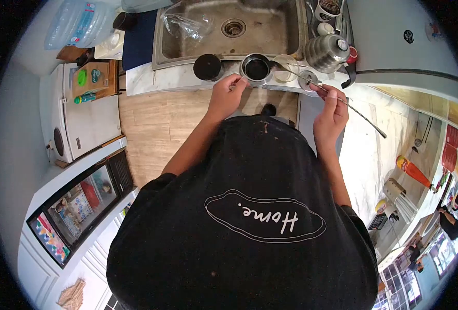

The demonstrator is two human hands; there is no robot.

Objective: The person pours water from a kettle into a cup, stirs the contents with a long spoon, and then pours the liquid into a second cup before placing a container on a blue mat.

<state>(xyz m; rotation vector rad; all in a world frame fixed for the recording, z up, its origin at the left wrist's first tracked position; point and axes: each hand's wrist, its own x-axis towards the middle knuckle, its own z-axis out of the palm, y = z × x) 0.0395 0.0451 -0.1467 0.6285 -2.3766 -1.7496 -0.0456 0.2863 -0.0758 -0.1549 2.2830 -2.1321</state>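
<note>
My left hand (226, 96) is closed, thumb and fingertips pinching the near left edge of a round cup (243, 71) with dark contents. A long, thin bar spoon (359, 116) is held between the fingers of my right hand (331, 114). Its bowl end lies beside the cup's right rim, and its other end points down to the right. Just right of the cup stands a clear glass (287, 77), with a smaller clear container (306, 76) beyond it, partly under the spoon. Left of the cup is a round black container or lid (207, 67).
Behind the counter edge (154, 82) is a steel sink (158, 51) holding a clear plastic bag (187, 27). A metal gooseneck kettle (324, 54) stands at the right, near a grey fridge (394, 57). A dark mat (138, 41) lies left of the sink.
</note>
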